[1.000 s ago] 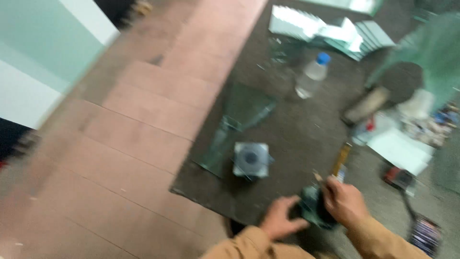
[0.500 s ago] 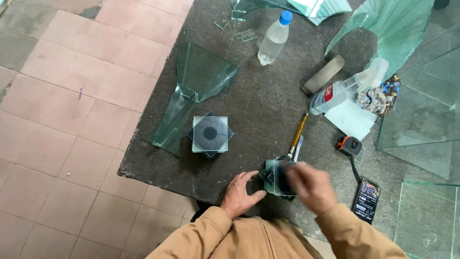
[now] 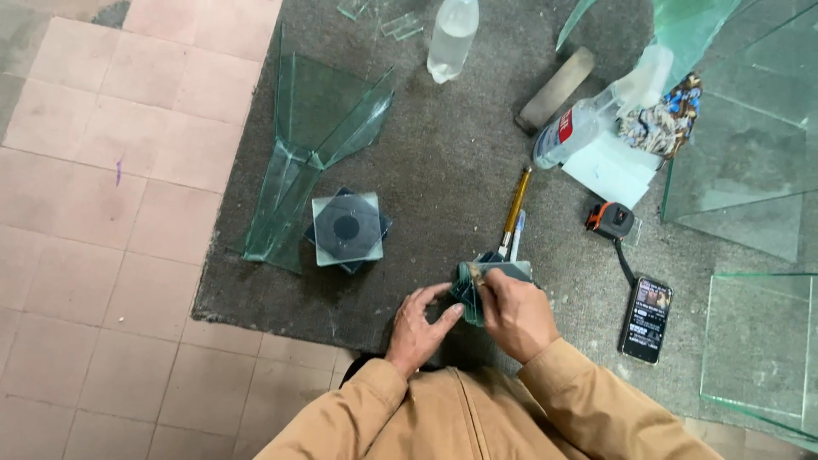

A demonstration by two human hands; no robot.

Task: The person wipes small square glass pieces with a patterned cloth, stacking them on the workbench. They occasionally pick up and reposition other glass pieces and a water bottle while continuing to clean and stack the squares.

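- Pinching a small bundle of greenish glass pieces [image 3: 471,294] from above with the right hand [image 3: 514,313], fingers curled shut over its top edge.
- Steadying the same bundle with the left hand [image 3: 419,328], fingers loosely spread, thumb and forefinger tips against its near side rather than wrapped around it.
- Holding the bundle on edge, low over the dark mat [image 3: 443,153], just in front of the body; cannot tell whether its bottom edge rests on the mat or hangs just above it.
- Working, by the look of it, at squaring up or sorting the cut pieces in hand: a gathering step, not a cutting one, with the yellow-handled glass cutter [image 3: 515,213] lying untouched just beyond the bundle, beside a thin white pen [image 3: 516,234].
- Leaving a second stack of square glass pieces [image 3: 347,228], with a dark disc showing through it, on the mat to the left, near but apart from the hands and touching the long glass offcuts [image 3: 298,162].
- Keeping a tape measure [image 3: 611,219] and a phone [image 3: 646,318] to the right, well clear of the grip; bottles, a cloth and large panes farther off.
- Calling, for any further move, for a firm pinch on the flat faces, fingertips kept off the raw edges, and pieces kept aligned to stop one sliding out of the bundle.
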